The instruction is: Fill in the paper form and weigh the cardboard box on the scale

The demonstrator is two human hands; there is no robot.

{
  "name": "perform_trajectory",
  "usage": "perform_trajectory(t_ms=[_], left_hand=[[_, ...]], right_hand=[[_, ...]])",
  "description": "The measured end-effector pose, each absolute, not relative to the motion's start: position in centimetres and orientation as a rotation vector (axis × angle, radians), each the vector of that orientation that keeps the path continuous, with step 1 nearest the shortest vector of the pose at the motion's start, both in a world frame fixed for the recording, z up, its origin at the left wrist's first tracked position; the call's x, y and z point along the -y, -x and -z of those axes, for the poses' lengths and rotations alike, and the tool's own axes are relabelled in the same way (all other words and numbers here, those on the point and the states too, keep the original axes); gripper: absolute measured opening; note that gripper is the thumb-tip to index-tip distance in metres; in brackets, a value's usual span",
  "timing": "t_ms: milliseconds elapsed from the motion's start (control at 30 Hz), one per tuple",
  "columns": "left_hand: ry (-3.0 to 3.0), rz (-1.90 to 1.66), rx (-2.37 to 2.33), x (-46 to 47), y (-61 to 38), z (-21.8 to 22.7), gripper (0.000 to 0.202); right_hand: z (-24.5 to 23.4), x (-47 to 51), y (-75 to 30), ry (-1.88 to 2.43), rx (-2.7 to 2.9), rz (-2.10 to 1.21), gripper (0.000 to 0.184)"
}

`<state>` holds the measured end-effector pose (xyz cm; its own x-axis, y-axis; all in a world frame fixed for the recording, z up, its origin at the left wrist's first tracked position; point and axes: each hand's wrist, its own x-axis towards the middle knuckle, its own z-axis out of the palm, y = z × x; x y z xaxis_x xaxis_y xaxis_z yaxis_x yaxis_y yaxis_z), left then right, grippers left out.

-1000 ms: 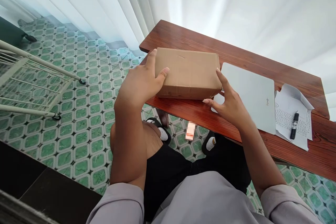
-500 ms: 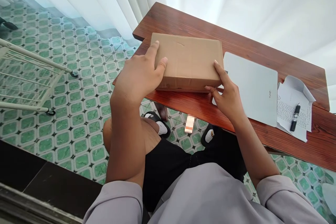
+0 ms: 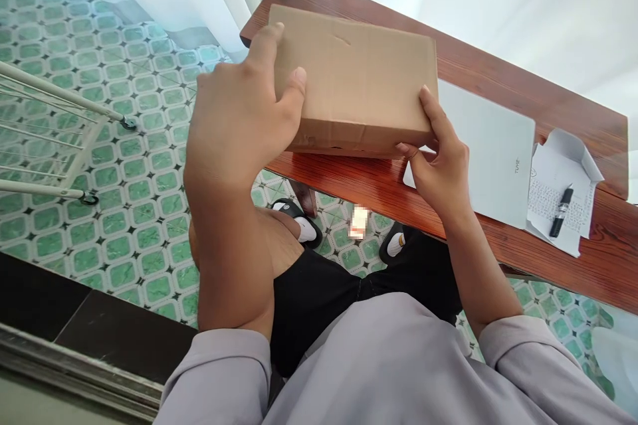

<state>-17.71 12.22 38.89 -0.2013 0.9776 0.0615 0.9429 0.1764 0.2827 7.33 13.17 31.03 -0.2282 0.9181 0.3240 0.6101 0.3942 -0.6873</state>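
Observation:
A closed brown cardboard box (image 3: 359, 80) is between my two hands, above the left part of the wooden table (image 3: 349, 179). My left hand (image 3: 249, 106) grips its left end, with thumb and forefinger on the top face and the other fingers out of sight. At the near right corner, my right hand (image 3: 438, 153) holds the box, forefinger on the top edge and thumb against the front side. Close beside the right hand lies a flat light-grey laptop (image 3: 491, 153), its lid shut and its left part covered by the box.
Right of the laptop are creased written papers (image 3: 558, 179) with a black pen (image 3: 561, 211) on them. A white wheeled rack (image 3: 64, 139) stands on the green tiled floor at left. White curtains (image 3: 478, 6) hang behind the table. A blurred-out item (image 3: 358, 222) lies on the floor.
Both hands have lifted the box, which looks larger and nearer the camera. The view has shifted slightly too. The laptop, papers and pen rest as before.

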Motion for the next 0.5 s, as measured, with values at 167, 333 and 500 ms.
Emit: perform_trajectory(t_ms=[167,333,500], left_hand=[[-1.894,-0.585,-2.301,-12.1,16.7,-39.3,0.066],[-1.947,-0.793,-2.199,-12.1,15.2,-39.4,0.067],[-2.038,-1.099,-1.819,-12.4,13.9,-38.8,0.069]], right_hand=[[-32.3,-12.8,-8.3,1.280,1.897,-0.505,0.076],[-33.1,-12.5,-10.4,1.297,1.838,-0.401,0.076],[-33.6,-12.2,-13.1,1.238,1.772,-0.330,0.076]])
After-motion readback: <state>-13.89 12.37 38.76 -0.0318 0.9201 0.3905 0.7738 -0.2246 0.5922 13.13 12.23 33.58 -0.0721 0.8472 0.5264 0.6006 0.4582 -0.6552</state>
